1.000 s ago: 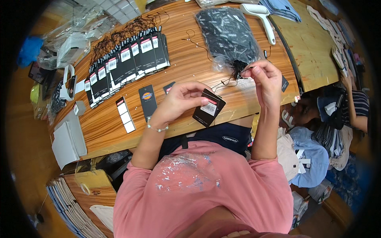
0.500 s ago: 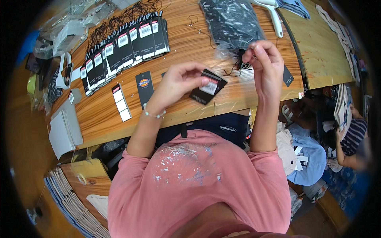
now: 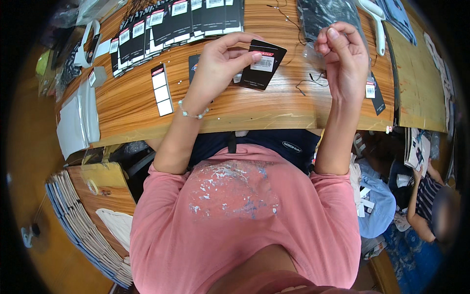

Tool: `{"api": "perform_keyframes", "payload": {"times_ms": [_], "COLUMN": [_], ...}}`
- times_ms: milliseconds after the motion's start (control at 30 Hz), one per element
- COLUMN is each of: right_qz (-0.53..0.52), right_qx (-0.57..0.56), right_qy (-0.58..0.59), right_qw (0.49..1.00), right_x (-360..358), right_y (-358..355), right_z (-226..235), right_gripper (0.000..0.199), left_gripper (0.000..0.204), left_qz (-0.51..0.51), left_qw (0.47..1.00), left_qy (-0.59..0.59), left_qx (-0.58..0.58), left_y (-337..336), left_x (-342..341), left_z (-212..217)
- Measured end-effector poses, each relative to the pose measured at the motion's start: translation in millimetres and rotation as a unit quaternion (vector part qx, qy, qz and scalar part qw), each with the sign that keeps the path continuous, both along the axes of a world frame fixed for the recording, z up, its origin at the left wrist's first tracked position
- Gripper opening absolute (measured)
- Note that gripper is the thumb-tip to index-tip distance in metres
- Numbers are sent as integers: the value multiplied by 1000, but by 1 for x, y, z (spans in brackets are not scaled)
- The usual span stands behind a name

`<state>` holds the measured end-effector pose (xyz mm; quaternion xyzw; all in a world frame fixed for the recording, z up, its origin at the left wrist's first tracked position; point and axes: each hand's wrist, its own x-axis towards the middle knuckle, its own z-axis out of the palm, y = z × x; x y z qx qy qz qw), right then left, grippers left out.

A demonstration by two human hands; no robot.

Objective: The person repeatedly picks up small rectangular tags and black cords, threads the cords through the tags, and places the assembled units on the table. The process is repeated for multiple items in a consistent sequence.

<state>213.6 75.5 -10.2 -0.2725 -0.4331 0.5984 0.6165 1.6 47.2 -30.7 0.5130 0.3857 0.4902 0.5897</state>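
My left hand (image 3: 223, 63) pinches a black hang tag (image 3: 257, 78) between thumb and fingers above the table. The tag is tilted and bears a white barcode sticker with a red strip. My right hand (image 3: 345, 61) is raised to the right, thumb and fingertips pressed together; whatever they hold, if anything, is too small to make out. Between the hands a thin black cord (image 3: 313, 79) lies on the wood. Behind the right hand is a clear plastic bag (image 3: 325, 17) full of dark cords. Another black tag (image 3: 378, 100) lies by the right wrist.
Rows of black tags with cords (image 3: 171, 22) lie at the back left of the wooden table (image 3: 132, 105). A strip of white stickers (image 3: 162, 93) is nearer. A white-handled tool (image 3: 378, 29) lies far right. Another person (image 3: 426, 206) handles garments at the right.
The whole view has shifted, with the table lower and farther right. My left hand has turned the tag more upright. The right hand has moved away from the dark bunch of cords.
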Motion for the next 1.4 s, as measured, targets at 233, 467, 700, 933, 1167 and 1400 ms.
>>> {"api": "perform_keyframes", "payload": {"times_ms": [233,467,700,933,1167,1400], "right_qz": [-29,-18,-11,18,55,4], "right_qx": [5,-8,-8,-38,-50,-20], "right_qy": [-147,-158,-177,-131,-211,-493], "right_qw": [989,987,984,991,975,870], "right_x": [-26,-39,-39,-31,-18,-14], "right_y": [-12,-24,-21,-11,-8,-17], "right_z": [-3,-1,2,6,5,1], "right_gripper": [16,16,13,13,11,10], "left_gripper": [26,25,23,23,23,24], "left_qz": [68,125,134,131,110,70], "left_qw": [997,986,985,978,981,983], "left_qy": [23,94,102,163,158,164], "left_qx": [3,55,31,19,35,35], "left_y": [1,3,12,33,50,47], "left_x": [0,6,14,18,22,19], "left_z": [-3,7,28,46,49,61]}}
